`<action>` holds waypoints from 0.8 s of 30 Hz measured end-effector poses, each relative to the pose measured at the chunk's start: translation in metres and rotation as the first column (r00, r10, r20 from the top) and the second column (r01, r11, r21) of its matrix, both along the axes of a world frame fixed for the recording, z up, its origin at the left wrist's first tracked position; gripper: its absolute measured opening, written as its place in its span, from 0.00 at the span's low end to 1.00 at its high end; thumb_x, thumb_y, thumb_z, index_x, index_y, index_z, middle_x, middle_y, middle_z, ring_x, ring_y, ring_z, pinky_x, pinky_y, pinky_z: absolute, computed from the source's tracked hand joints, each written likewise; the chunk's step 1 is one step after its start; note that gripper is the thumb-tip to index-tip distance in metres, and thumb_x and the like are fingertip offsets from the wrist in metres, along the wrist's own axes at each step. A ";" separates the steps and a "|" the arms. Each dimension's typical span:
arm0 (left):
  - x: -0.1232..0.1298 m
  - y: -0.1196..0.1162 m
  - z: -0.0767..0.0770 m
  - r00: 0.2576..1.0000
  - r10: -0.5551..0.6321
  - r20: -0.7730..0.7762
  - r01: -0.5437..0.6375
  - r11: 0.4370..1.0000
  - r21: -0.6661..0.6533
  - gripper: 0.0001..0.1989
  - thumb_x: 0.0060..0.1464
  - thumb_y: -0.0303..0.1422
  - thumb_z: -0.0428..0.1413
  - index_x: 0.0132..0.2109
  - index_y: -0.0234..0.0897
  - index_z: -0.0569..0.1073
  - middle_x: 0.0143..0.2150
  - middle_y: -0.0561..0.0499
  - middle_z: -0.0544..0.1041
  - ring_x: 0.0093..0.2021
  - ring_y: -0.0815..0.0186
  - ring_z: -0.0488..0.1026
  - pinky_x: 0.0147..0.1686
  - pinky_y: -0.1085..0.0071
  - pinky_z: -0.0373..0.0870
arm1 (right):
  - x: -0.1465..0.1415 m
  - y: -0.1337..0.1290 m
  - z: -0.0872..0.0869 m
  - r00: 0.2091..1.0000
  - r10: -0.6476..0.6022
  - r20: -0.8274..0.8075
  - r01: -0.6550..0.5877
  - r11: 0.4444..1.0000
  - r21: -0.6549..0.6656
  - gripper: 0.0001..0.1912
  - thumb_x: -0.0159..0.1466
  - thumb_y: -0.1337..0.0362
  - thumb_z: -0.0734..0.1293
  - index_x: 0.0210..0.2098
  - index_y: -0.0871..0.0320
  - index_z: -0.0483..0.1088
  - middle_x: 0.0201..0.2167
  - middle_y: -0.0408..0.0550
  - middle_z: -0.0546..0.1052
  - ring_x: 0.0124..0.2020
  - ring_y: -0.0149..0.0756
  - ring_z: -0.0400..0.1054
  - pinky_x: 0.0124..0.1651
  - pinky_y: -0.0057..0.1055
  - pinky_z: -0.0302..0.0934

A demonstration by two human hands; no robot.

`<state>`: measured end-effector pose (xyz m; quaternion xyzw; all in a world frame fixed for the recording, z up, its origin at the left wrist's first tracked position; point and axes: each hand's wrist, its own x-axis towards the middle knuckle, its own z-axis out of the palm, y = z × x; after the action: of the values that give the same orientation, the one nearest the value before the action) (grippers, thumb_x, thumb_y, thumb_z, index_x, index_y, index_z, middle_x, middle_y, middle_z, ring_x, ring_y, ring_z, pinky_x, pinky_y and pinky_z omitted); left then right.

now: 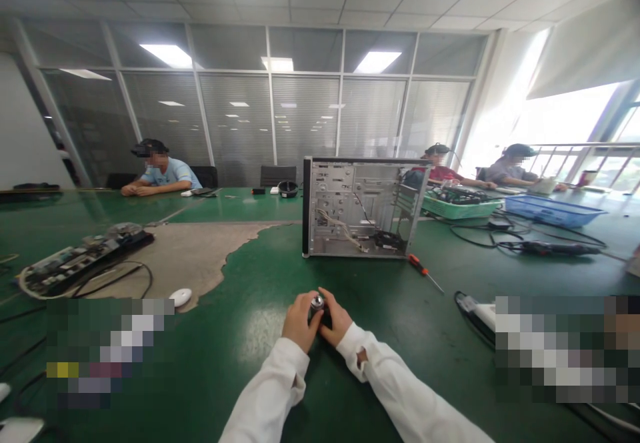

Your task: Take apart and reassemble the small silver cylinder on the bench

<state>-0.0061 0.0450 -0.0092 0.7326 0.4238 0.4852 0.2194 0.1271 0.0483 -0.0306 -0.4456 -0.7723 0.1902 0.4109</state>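
Note:
Both my hands come together over the green table in front of me. Between them is a small round silver metal part (317,302) with a bright spot at its centre; its lower portion is hidden by my fingers. My left hand (299,321) curls round its left side, thumb at the front. From the right, the fingers of my right hand (337,319) close on the same part. Beyond my hands stands an open computer case (363,209), its bare inside facing me, with loose cables and a black part at the bottom. An orange-handled screwdriver (419,265) lies by its right corner.
A stripped circuit assembly (90,256) with cables lies at left on a worn grey patch (190,249). A green basket (460,210) and a blue basket (555,211) stand at right, near a black corded tool (555,248). Three people sit at the far side.

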 end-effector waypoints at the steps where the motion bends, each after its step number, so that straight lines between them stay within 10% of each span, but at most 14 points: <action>1: 0.000 0.000 0.001 1.000 -0.009 0.006 0.009 1.000 -0.010 0.15 0.44 0.32 0.52 0.43 0.42 0.68 0.41 0.47 0.69 0.44 0.60 0.64 0.46 0.64 0.58 | 0.000 0.000 0.000 1.000 0.000 0.002 0.000 1.000 -0.001 0.38 0.44 0.73 0.59 0.54 0.59 0.44 0.45 0.52 0.65 0.44 0.39 0.61 0.47 0.39 0.56; 24: -0.005 0.010 -0.005 0.896 0.117 0.429 0.004 0.963 -0.270 0.16 0.39 0.33 0.56 0.39 0.38 0.66 0.35 0.49 0.72 0.34 0.65 0.70 0.39 0.69 0.65 | 0.002 -0.006 0.007 0.995 0.045 -0.086 -0.045 0.999 0.002 0.37 0.47 0.69 0.64 0.53 0.55 0.44 0.39 0.48 0.67 0.39 0.35 0.63 0.38 0.35 0.61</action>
<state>-0.0113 0.0546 -0.0146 0.5551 0.4450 0.5840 0.3909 0.1289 0.0419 -0.0232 -0.4195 -0.7636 0.2183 0.4397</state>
